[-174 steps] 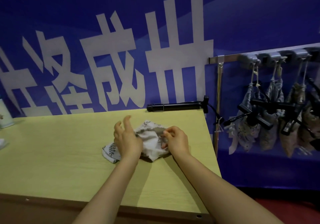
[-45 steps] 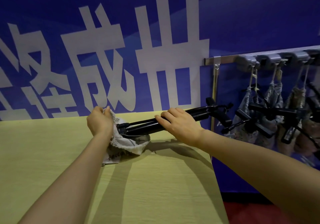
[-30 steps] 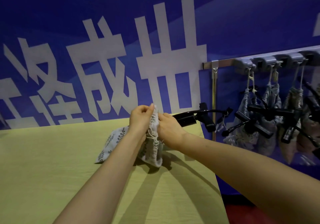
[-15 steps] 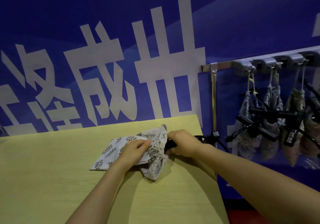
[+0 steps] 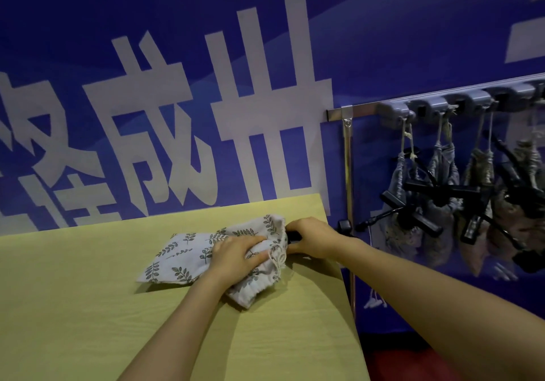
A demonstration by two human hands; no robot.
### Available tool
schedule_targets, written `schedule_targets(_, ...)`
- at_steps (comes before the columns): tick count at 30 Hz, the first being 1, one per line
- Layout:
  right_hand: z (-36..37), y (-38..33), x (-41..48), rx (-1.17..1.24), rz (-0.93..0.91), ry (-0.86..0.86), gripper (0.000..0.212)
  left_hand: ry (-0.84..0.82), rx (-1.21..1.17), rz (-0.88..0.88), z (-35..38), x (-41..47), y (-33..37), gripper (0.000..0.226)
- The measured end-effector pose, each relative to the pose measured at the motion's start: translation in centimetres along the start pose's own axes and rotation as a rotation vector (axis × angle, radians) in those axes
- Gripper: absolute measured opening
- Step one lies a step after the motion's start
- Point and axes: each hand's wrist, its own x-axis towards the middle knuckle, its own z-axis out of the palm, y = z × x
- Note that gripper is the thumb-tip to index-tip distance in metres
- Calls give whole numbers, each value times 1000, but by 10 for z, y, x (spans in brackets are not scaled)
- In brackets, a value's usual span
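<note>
A white drawstring bag [image 5: 182, 258] printed with grey leaves lies on the yellow table [image 5: 88, 307], its gathered mouth facing right. A black folded tripod [image 5: 343, 226] is mostly inside the bag; only its head end sticks out past the table's right edge. My left hand [image 5: 239, 255] grips the bag's fabric near the mouth. My right hand [image 5: 314, 237] is curled round the black shaft just outside the mouth.
A blue wall banner with large white characters [image 5: 265, 115] stands right behind the table. To the right, a metal rail with hooks [image 5: 427, 109] carries several filled drawstring bags [image 5: 413, 203] with black tripod parts poking out. The table's right edge drops off beside my right forearm.
The tripod has slid further into the bag, so less of its shaft shows. My left hand has shifted a little toward the mouth; the bag lies flatter on the table.
</note>
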Motion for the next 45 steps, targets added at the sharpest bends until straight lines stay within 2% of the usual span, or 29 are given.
schedule_targets(2, -6, -3, -2, 228, 59, 109, 37, 9, 7, -13, 1, 1, -1, 44)
schedule_targets(4, -11, -12, -2, 447, 128, 340, 41, 7, 48, -29, 2, 3, 0, 46)
schedule_targets(6, -13, -24, -2, 566, 141, 521, 35, 26, 120, 15, 4, 8, 8, 48)
schedule_targets(7, -12, -30, -1, 592, 134, 555, 31, 35, 154, 47, 5, 10, 12, 48)
schedule_targets(11, 1, -42, 4, 597, 86, 561, 25, 58, 190, 100, 12, 19, 26, 32)
schedule_targets(14, 9, -51, 0, 491, 9, 652, 20, 67, 162, 86, 15, 20, 32, 24)
schedule_targets(16, 16, -57, -7, 385, -108, 693, 16, 106, 137, 90, 13, 17, 38, 24)
schedule_targets(18, 23, -61, -18, 305, -223, 685, 18, 187, 11, 37, 1, 13, 39, 22)
schedule_targets(20, 29, -64, -27, 273, -283, 655, 25, 291, -188, -52, -22, 8, 32, 10)
schedule_targets(22, 35, -66, -32, 265, -267, 630, 22, 300, -302, -7, -38, 5, 21, 7)
schedule_targets(24, 42, -63, -31, 309, -170, 574, 16, 223, -237, 35, -42, 1, 13, 7)
schedule_targets(27, 48, -53, -28, 462, 4, 519, 18, 224, -271, -43, -28, -3, 12, 4)
schedule_targets(30, 48, -47, -26, 599, 137, 550, 20, 285, -486, -133, -21, -2, 19, 2)
schedule_targets(34, 43, -35, -26, 767, 338, 612, 14, 399, -789, -264, -26, 2, 24, 13)
schedule_targets(37, 43, -31, -30, 682, 355, 475, 39, 436, -909, -324, -21, 5, 21, 14)
schedule_targets(39, 43, -35, -29, 530, 358, 395, 47, 451, -950, -361, -17, 8, 20, 15)
schedule_targets(41, 43, -39, -24, 413, 389, 380, 43, 458, -962, -378, -15, 9, 21, 17)
schedule_targets(45, 44, -34, -14, 369, 474, 448, 32, 440, -981, -356, -12, 9, 22, 20)
